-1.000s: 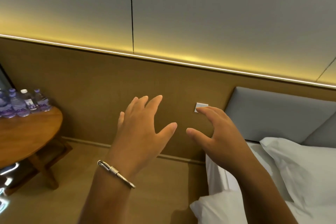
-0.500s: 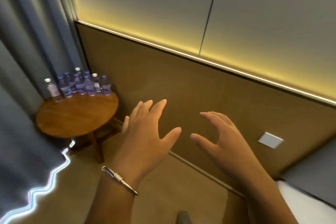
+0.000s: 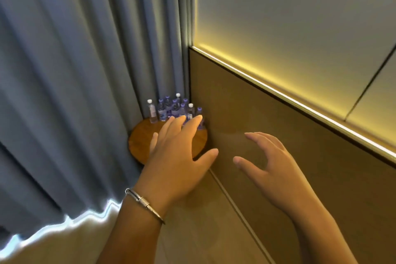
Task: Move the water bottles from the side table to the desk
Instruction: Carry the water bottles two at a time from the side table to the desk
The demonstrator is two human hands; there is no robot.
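Note:
Several small clear water bottles (image 3: 166,109) with purple labels and white or purple caps stand in a cluster at the back of a round wooden side table (image 3: 141,139) in the corner. My left hand (image 3: 180,156), with a silver bracelet at the wrist, is held out in the air in front of the table with straight fingers and holds nothing; it overlaps the table's right part and the lowest bottles in the view. My right hand (image 3: 267,163) hovers to the right, fingers loosely bent, empty. The desk is out of sight.
Grey-blue curtains (image 3: 75,92) hang at the left, right behind the table. A brown wall panel (image 3: 278,126) with a lit strip (image 3: 300,103) along its top runs on the right. The tan floor (image 3: 203,221) lies below, with a bright light streak under the curtain hem.
The view has swung left: the bed and wall switch are gone, the table with bottles now sits in the middle behind my left hand. Both hands keep their raised, empty pose.

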